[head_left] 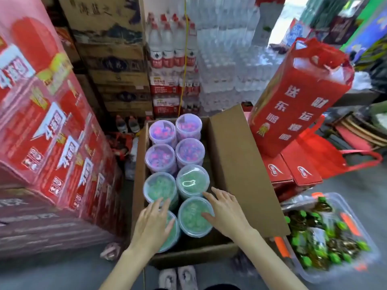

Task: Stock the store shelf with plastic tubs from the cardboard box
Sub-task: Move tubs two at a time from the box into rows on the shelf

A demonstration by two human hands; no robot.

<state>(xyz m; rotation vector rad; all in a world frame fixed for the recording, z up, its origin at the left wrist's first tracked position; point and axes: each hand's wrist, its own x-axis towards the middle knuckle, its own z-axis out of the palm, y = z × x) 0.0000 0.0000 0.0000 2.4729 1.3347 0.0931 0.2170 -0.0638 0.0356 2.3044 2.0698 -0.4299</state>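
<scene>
1. The cardboard box stands open on the floor, with its flaps up. It holds eight round plastic tubs in two columns: four purple tubs at the far end and four green tubs at the near end. No store shelf is in view.
2. The left hand lies over the near-left green tub. The right hand is over the near-right green tub. On both hands the fingers are spread and straight, gripping nothing. I cannot tell whether they touch the lids.
3. The step in hand looks like taking the first tubs out, so none seems stocked yet.
4. To do it well, curl the fingers down round the rim, not onto the lid, which may flex or pop off. The tubs sit tight together, so lift straight up to clear the neighbours and the box wall.
5. The near pair, one per hand, is the easy start.
6. Writing:
   - The tub lids are clear and show no label.
   - The tall red carton on the right bears large white Chinese characters.
   - The low red boxes beneath it carry a white oval logo, too small to read.
   - The water bottles at the far side have red labels, which are unreadable.
   - The red cases on the left are blurred.
</scene>
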